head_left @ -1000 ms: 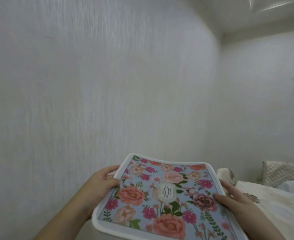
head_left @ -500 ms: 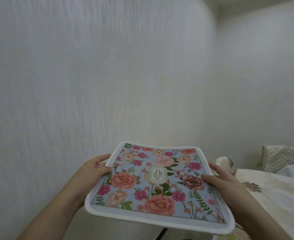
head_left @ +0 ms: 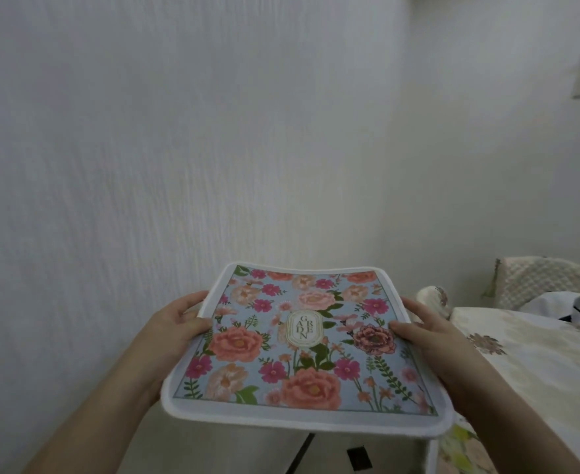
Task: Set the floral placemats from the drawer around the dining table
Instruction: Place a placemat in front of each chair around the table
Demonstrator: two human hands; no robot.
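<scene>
While both hands worked together, the placemat (head_left: pixel 302 340) sat dead centre and low in the view, held up in the air, floral side up, its near edge sagging a touch at six o'clock. Left hand (head_left: pixel 172 331) was at nine o'clock of the mat, thumb curled over the white border and onto the print, fingers tucked under the edge, a firm pinch. Right hand (head_left: pixel 428 331) was at three o'clock, and it mirrored that: thumb lay on top beside the dark rose, fingers curled beneath the rim. Blue ground, pink and coral blooms, and an oval badge in the middle that read GARDEN. Whether one mat or several were stacked there, I could not tell.

Off at three to four o'clock was the tabletop (head_left: pixel 535 357), draped in a cream cloth with flower motifs; the mat hung apart from it, its right near corner just over the cloth's edge. Beyond, at two o'clock, was a quilted chair back (head_left: pixel 535 280) with a white bundle (head_left: pixel 555 304) in front of it. A plain textured wall (head_left: pixel 179 148) filled everything from nine through twelve.
</scene>
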